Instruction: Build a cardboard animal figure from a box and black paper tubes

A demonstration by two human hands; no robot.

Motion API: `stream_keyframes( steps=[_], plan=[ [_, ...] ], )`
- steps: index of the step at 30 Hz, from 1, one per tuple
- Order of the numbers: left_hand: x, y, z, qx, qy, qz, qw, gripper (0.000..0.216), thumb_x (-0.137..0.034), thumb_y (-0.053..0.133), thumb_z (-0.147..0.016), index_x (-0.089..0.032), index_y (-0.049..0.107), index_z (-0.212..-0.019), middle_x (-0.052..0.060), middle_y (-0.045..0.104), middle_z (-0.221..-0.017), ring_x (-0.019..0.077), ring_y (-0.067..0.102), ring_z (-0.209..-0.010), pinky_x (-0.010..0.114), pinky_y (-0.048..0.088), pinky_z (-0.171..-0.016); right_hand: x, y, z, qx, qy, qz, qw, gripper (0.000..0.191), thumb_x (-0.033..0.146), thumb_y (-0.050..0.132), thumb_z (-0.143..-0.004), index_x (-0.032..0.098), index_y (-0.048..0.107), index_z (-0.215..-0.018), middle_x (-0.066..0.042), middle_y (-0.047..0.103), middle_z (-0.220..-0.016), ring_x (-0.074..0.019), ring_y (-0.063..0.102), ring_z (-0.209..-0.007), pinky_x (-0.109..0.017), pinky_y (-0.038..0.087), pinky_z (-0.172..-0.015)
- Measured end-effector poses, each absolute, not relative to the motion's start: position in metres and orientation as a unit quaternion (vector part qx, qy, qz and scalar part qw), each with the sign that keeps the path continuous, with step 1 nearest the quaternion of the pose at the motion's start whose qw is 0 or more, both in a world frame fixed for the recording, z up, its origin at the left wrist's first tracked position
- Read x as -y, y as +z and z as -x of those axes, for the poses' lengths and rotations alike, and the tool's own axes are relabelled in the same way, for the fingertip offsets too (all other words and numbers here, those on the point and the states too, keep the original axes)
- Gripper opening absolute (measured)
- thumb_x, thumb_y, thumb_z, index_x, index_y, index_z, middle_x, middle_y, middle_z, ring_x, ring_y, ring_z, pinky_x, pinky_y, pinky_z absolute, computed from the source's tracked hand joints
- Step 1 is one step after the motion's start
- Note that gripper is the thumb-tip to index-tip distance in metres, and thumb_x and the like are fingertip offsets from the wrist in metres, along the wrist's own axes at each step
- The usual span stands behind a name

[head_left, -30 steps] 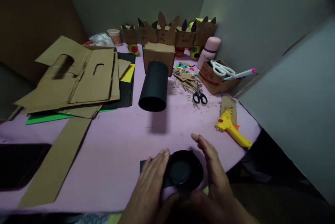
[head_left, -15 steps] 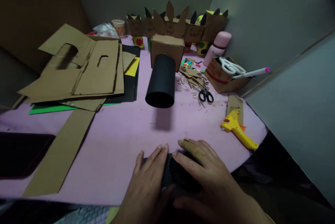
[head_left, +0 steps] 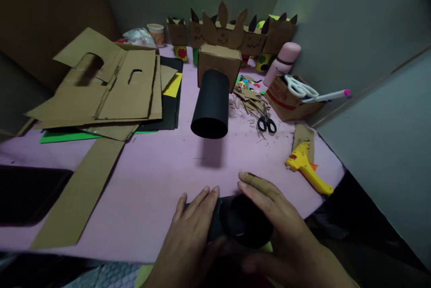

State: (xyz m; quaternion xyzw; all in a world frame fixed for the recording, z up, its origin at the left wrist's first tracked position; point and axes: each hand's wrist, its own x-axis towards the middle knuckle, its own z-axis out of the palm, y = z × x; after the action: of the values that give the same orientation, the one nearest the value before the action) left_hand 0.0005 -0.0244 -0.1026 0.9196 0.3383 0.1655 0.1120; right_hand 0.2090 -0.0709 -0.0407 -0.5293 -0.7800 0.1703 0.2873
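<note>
- Head view, far left: a dark slab (head_left: pixel 32 196) lies flat beside a cardboard strip (head_left: pixel 84 194). The strip runs to the table's near edge, so a passing sleeve could drag it off.
- Farther back, cut cardboard (head_left: pixel 126 90) lies in an uneven stack; a tug at a lower layer could make it slide.
- Left hand (head_left: pixel 191 229): laid palm down, fingers nearly straight, pressing the left part of the black piece. Too much push there could crease it.
- Black piece (head_left: pixel 232 218): on the table at the near edge, between the hands, rounded toward its right; its exact form is too dark to tell. If the left hand lifts, it may spring or slide.
- Behind it, a black tube (head_left: pixel 211 108) juts toward the hands from a box (head_left: pixel 220 57); a forward bump could bend it.
- Right hand (head_left: pixel 279 216): loosely curved, thumb well apart, around the piece's right side; I cannot tell whether it grips. Squeezing inward could flatten the round part.
- Scissors (head_left: pixel 266 124) and glue gun (head_left: pixel 308 167): an outward swing could knock the gun's handle over the edge.
</note>
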Motion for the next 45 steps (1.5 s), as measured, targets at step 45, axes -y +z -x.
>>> stream_keyframes(
  steps=[45],
  plan=[
    [0.018,-0.099,0.004,-0.314,0.192,-0.925,0.093,0.045,-0.023,0.061,-0.081,-0.014,0.053,-0.124,0.02,0.056,-0.133,0.0358,0.056,-0.119,0.062,0.05,-0.09,0.054,-0.025,-0.19,0.768,0.139,0.592,0.2,0.039,0.015,0.035,-0.089,0.008,0.069,-0.106,-0.015,0.076,-0.085,-0.0268,0.073,-0.069,-0.04,0.061,-0.06]
  ],
)
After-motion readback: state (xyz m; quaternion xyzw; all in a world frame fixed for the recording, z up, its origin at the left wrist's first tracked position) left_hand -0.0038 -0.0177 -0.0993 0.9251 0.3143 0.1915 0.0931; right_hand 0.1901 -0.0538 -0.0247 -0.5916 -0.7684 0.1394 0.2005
